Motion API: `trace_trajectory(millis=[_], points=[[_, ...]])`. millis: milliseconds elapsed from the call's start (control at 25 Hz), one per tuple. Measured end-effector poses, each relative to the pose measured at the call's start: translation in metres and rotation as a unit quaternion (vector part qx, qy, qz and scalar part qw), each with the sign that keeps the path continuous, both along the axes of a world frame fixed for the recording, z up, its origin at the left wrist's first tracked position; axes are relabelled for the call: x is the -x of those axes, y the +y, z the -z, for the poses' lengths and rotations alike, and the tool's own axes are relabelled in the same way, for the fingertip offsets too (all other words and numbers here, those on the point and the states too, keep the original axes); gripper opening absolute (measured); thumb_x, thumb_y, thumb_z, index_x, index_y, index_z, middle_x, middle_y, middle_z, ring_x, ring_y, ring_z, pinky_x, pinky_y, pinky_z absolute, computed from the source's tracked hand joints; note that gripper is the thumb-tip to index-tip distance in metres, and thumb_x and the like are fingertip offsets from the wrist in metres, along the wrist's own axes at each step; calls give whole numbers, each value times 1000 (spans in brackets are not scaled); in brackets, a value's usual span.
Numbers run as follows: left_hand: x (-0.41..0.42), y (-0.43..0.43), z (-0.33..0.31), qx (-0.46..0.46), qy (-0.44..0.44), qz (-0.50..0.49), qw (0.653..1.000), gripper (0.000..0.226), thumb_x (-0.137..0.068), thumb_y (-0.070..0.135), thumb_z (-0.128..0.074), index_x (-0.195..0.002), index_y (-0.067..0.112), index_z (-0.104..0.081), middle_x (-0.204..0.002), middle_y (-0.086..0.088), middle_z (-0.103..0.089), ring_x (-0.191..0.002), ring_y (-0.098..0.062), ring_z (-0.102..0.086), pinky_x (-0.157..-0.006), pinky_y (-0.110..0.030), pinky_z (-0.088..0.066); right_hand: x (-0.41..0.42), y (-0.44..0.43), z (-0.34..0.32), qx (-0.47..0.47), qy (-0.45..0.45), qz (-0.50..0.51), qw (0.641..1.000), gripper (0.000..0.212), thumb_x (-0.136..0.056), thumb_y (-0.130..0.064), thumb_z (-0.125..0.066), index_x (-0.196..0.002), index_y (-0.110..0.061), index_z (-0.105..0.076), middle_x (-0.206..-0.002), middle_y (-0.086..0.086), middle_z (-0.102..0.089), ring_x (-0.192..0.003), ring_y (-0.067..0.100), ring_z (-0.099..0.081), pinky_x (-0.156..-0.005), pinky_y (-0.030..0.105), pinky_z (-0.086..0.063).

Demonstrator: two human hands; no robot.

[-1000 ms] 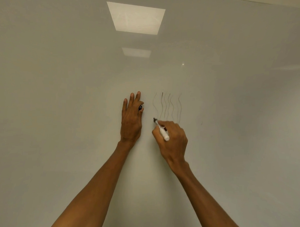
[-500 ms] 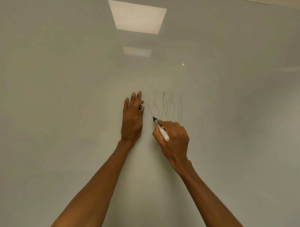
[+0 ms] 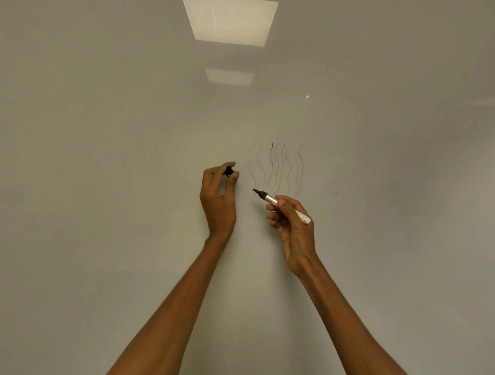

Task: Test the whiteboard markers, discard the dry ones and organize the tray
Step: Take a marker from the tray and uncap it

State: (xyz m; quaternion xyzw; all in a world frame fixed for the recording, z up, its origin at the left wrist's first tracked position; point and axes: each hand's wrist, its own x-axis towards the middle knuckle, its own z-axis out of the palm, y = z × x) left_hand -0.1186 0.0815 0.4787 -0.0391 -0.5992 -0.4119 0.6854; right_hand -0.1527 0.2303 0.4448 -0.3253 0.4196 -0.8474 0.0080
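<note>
The whiteboard (image 3: 100, 182) fills the whole view. Several faint wavy test lines (image 3: 278, 167) are drawn on it just above my hands. My right hand (image 3: 292, 225) holds a white marker (image 3: 271, 200) uncapped, its black tip pointing up and left, off the board surface. My left hand (image 3: 219, 197) is lifted off the board and pinches the black marker cap (image 3: 229, 171) between thumb and fingertips, a short way left of the marker tip. The tray is out of view.
Two ceiling light panels are reflected in the board, a large one (image 3: 229, 18) at the top and a smaller one (image 3: 229, 76) below it. Nothing else shows besides my two forearms.
My right hand pulled the marker tip off the board and turned it to point left. My left hand lifted from lying flat and curled its fingers around the cap.
</note>
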Motion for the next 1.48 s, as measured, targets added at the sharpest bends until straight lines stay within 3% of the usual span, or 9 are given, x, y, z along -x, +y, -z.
trace_trajectory(millis=[120, 240, 440, 600, 800, 1240, 1480], points=[[-12, 15, 7, -169, 17, 140, 975, 31, -94, 19, -66, -125, 17, -67, -112, -1, -68, -103, -9, -67, -90, -17, -50, -4, -4, 4, 46, -35, -69, 996, 21, -91, -15, -62, -109, -5, -69, -97, 18, -72, -82, 23, -68, -75, 28, -57], [-17, 23, 17, -240, 11, 205, 949, 32, -94, 22, -67, -125, 15, -68, -111, -1, -74, -101, -11, -71, -94, -22, -53, -7, -8, 9, 47, -28, -90, 994, 23, -96, -15, -54, -112, -4, -68, -102, 19, -72, -84, 24, -69, -78, 29, -57], [-15, 28, 31, -240, -17, 220, 945, 31, -95, 24, -64, -124, 14, -69, -108, 12, -73, -104, -8, -70, -101, -29, -52, -4, -10, 12, 23, -10, -73, 997, 25, -99, -13, -49, -113, -3, -67, -102, 20, -72, -84, 26, -69, -78, 31, -57], [-12, 30, 45, -235, -39, 207, 949, 28, -97, 27, -62, -122, 18, -71, -118, 8, -72, -111, -4, -66, -104, -37, -51, -1, -14, 16, -22, 7, -64, 998, 27, -99, -13, -52, -119, -1, -64, -107, 24, -71, -85, 26, -69, -81, 33, -57], [-10, 23, 57, -257, -18, 202, 945, 27, -99, 26, -59, -118, 13, -72, -110, -5, -75, -108, -17, -69, -100, -43, -53, 0, -19, 22, -57, 3, -60, 997, 23, -95, -12, -60, -114, 1, -64, -104, 21, -73, -93, 33, -72, -82, 33, -59], [-30, 15, 77, -247, 19, 188, 951, 25, -100, 15, -56, -121, 7, -67, -100, -10, -75, -95, -26, -74, -90, -39, -58, -18, -43, 47, -11, -66, -167, 984, 22, -97, -8, -56, -112, 5, -63, -112, 25, -69, -103, 37, -69, -88, 37, -59], [-59, -23, 117, -295, 4, 117, 948, 26, -101, 21, -56, -119, 8, -69, -98, -11, -73, -93, -24, -70, -80, -31, -59, -37, -72, 78, -124, -60, -201, 970, 26, -96, -16, -58, -117, -2, -65, -111, 19, -72, -95, 31, -71, -85, 33, -59]])
